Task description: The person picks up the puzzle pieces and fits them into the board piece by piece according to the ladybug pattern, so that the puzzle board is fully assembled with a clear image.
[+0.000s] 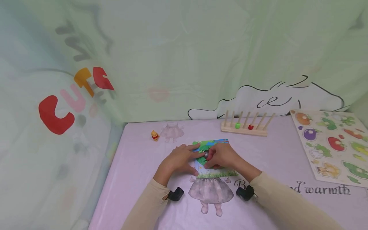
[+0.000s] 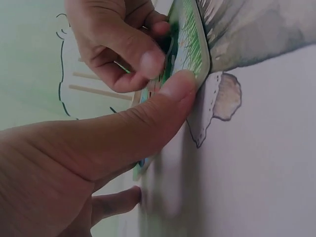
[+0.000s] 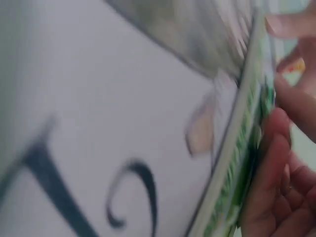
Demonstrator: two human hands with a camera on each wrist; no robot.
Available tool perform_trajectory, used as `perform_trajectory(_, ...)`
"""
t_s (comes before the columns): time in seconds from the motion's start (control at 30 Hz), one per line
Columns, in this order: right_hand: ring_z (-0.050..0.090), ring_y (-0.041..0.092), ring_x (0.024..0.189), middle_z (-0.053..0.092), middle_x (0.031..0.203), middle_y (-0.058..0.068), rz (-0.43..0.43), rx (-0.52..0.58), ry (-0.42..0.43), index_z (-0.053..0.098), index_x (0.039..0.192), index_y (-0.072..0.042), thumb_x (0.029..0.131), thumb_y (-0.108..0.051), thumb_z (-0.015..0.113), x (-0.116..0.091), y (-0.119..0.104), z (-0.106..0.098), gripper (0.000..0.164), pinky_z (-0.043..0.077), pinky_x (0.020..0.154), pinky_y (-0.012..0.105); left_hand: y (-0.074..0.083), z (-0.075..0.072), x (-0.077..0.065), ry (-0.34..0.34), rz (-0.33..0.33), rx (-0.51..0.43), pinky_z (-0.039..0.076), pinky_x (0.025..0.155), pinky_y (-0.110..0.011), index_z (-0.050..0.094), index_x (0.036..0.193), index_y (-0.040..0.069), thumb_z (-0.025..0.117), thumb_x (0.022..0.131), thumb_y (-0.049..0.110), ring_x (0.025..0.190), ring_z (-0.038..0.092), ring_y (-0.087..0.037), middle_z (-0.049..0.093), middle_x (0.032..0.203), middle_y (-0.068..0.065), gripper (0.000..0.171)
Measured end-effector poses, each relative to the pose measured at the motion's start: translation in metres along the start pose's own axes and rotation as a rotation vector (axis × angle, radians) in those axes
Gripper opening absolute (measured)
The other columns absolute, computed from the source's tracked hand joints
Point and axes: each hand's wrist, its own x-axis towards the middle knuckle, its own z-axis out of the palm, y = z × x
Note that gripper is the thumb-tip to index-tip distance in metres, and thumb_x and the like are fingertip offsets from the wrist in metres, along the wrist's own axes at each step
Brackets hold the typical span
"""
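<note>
A small, thin picture board (image 1: 219, 174) with a green, blue and grass print lies on the table in front of me. My left hand (image 1: 181, 159) rests on its left side, fingers spread and straight, thumb by the near left corner. In the left wrist view the thumb (image 2: 153, 111) presses at the board's edge (image 2: 191, 49). The right hand (image 1: 222, 156) is over the board's middle, fingers curled, and pinches at a small dark grey piece (image 1: 206, 154) beside the left index fingertip. Fingers hide most of that piece. The right wrist view shows the board's grassy edge (image 3: 229, 187) alongside the right hand (image 3: 276, 187).
Farther back stands a wooden rack (image 1: 244, 129) with upright pegs, holding a green bead (image 1: 237, 126) and a red bead (image 1: 251, 127). A vegetable puzzle board (image 1: 322, 163) lies at the right. A little yellow bear figure (image 1: 155, 135) stands at the back left.
</note>
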Motion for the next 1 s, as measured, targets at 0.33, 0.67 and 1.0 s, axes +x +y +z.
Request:
perform_trajectory(0.33,0.056,0.011,0.051,0.057,0.059,-0.004,-0.063,-0.084,-0.018,0.062,0.068,-0.013,0.077,-0.026,0.089,0.006,0.016,-0.010,0.031,0.045,0.058,0.029,-0.009,0.010,0.002,0.051,-0.013,-0.112,0.026,0.120,-0.063,0.046,0.155,0.022,0.071,0.094,0.046,0.154,0.032,-0.027,0.028,0.169,0.001,0.071)
perform_trajectory(0.67,0.051,0.011,0.056,0.055,0.061,-0.006,-0.110,-0.148,-0.007,0.059,0.069,-0.015,0.077,-0.029,0.089,0.006,0.017,-0.006,0.035,0.041,0.055,0.028,0.008,0.020,0.000,0.168,-0.138,0.032,0.040,0.112,-0.060,0.056,0.148,0.024,0.076,0.086,0.057,0.150,0.041,-0.019,0.038,0.165,0.004,0.073)
perform_trajectory(1.0,0.048,0.013,0.063,0.050,0.065,-0.004,-0.049,-0.253,-0.030,0.054,0.070,-0.016,0.072,-0.041,0.092,0.010,0.008,-0.006,0.045,0.034,0.056,0.028,0.006,0.020,0.000,0.187,-0.130,0.017,0.045,0.100,-0.057,0.060,0.145,0.025,0.077,0.085,0.056,0.144,0.047,-0.024,0.038,0.164,0.008,0.069)
